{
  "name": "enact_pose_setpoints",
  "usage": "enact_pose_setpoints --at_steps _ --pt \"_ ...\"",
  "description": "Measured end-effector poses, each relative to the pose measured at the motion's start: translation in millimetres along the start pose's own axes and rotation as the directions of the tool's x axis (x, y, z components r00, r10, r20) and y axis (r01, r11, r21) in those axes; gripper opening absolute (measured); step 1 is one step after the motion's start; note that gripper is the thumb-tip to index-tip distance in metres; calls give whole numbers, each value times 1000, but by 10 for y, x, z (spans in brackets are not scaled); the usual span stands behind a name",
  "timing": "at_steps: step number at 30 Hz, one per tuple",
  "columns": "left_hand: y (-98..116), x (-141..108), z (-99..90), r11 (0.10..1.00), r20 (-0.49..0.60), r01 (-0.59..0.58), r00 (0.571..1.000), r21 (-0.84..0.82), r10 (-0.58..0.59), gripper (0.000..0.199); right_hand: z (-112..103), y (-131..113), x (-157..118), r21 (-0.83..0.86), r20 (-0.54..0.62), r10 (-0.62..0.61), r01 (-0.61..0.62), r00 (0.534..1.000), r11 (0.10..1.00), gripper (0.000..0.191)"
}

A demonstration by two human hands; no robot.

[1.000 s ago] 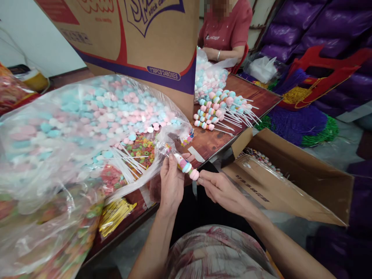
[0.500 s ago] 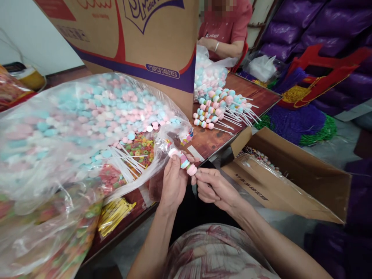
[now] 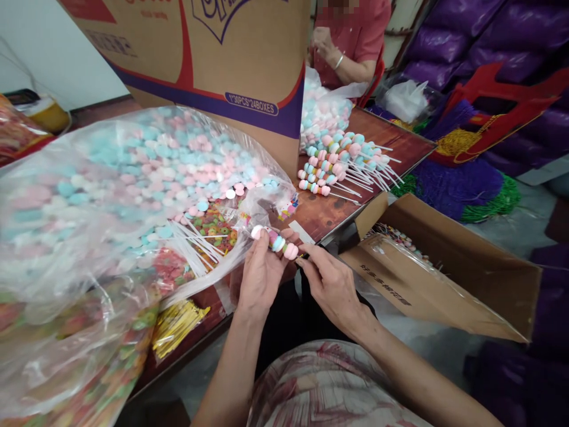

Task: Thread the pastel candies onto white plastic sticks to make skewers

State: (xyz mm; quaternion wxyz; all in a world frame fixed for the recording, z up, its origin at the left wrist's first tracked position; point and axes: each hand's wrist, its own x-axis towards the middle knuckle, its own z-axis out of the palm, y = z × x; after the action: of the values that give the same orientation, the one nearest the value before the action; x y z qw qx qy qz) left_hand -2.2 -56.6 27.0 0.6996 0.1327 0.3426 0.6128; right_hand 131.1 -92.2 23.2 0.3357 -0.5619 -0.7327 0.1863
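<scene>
Both hands' fingers, left hand (image 3: 262,274) and right hand (image 3: 331,283), grip one candy skewer (image 3: 275,240).

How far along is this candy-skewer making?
Done: a pile of finished skewers lies on the table, and more show in the open carton. In hand: the left hand and right hand hold one candy skewer between them. Left: a big bag of loose candies and bare sticks.
</scene>
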Motion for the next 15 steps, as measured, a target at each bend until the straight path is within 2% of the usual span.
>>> enact_pose_setpoints --at_steps 2,4,6,10,15 --pt "-22 -9 4 1000 -12 18 1000 -14 -18 23 -5 -5 5 -169 42 -62 68 997 983 39" --pt "-34 -25 16 999 -16 29 999 -18 -29 24 -5 1 12 -316 144 -109 150 984 937 51" --pt "-32 -43 29 999 -18 35 999 -15 -35 24 1 14 17 -400 214 -119 198 970 895 59" --pt "-11 -56 38 996 -30 85 996 -8 -85 27 -3 26 19 -444 244 -93 197 965 874 65" --pt "11 -43 16 988 -45 153 987 -5 -153 36 -42 18 13 -396 284 -54 169 957 902 71"
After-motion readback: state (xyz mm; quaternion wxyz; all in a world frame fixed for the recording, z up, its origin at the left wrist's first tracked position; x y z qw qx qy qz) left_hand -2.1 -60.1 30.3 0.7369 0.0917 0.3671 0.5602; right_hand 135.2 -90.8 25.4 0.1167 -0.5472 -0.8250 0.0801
